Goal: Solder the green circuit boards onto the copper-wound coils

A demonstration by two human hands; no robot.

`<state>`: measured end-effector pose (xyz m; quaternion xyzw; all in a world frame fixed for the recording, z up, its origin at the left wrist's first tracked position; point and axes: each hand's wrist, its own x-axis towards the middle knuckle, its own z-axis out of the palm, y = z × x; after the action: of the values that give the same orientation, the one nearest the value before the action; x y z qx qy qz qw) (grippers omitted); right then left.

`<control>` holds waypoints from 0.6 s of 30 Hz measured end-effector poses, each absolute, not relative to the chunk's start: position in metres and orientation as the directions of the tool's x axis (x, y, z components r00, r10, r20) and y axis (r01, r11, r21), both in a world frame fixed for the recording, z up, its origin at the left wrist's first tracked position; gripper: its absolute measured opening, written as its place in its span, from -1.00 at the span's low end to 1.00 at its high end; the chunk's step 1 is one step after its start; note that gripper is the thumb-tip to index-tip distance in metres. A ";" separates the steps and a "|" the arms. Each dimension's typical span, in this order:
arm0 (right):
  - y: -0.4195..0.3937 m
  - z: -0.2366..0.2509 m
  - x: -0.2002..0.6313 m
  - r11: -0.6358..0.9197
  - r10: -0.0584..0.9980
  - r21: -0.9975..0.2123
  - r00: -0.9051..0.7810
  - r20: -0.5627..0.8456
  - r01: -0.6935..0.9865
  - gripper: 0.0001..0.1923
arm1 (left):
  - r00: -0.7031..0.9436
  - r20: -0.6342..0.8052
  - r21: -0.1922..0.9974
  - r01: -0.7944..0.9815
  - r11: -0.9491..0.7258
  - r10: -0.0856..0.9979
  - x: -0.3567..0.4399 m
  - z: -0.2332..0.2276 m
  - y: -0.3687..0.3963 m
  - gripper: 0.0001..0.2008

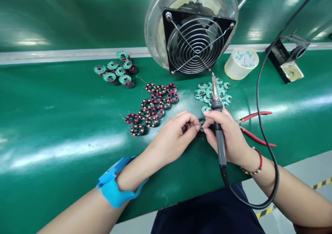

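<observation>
Head view: both hands (173,133) (228,137) pinch a round coil (201,123); right grip holds soldering iron (219,130).

Small part (201,123) mostly hidden btwn fingertips (197,127); forearms cut off.

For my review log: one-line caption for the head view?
Both hands pinch a small coil part; the right also holds a soldering iron.
</observation>
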<state>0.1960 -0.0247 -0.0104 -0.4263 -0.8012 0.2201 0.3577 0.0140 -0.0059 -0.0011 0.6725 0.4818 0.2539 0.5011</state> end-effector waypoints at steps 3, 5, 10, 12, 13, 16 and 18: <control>-0.025 -0.008 0.196 0.560 0.827 -0.630 -0.407 0.388 0.538 -0.54 | 0.402 -0.157 0.922 0.387 -0.012 0.902 0.014 -0.002 -0.006 -0.88; -0.028 -0.004 0.198 0.560 0.828 -0.631 -0.399 0.394 0.537 -0.54 | 0.404 -0.156 0.921 0.390 -0.016 0.901 0.014 -0.001 -0.005 -0.88; -0.044 0.009 0.207 0.450 0.892 -0.737 -0.295 0.343 0.504 -0.50 | 0.416 -0.124 0.910 0.410 -0.064 0.901 0.013 0.000 -0.005 -0.88; -0.051 0.010 0.209 0.453 0.890 -0.739 -0.216 0.401 0.498 -0.51 | 0.421 -0.120 0.906 0.417 -0.074 0.899 0.012 0.001 -0.005 -0.88; -0.053 0.009 0.210 0.477 0.873 -0.729 -0.164 0.460 0.491 -0.52 | 0.421 -0.122 0.903 0.423 -0.076 0.899 0.012 0.001 -0.005 -0.88; -0.058 0.002 0.214 0.528 0.787 -0.689 0.021 0.617 0.497 -0.58 | 0.414 -0.132 0.891 0.447 -0.075 0.900 0.013 0.002 -0.005 -0.89; -0.059 -0.002 0.218 0.512 0.762 -0.701 0.114 0.637 0.496 -0.64 | 0.411 -0.131 0.887 0.455 -0.079 0.902 0.013 0.002 -0.005 -0.89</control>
<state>0.2184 -0.0595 -0.0020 -0.4800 -0.6554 0.1166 0.5714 0.0131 -0.0052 0.0022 0.6952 0.4882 0.2370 0.4714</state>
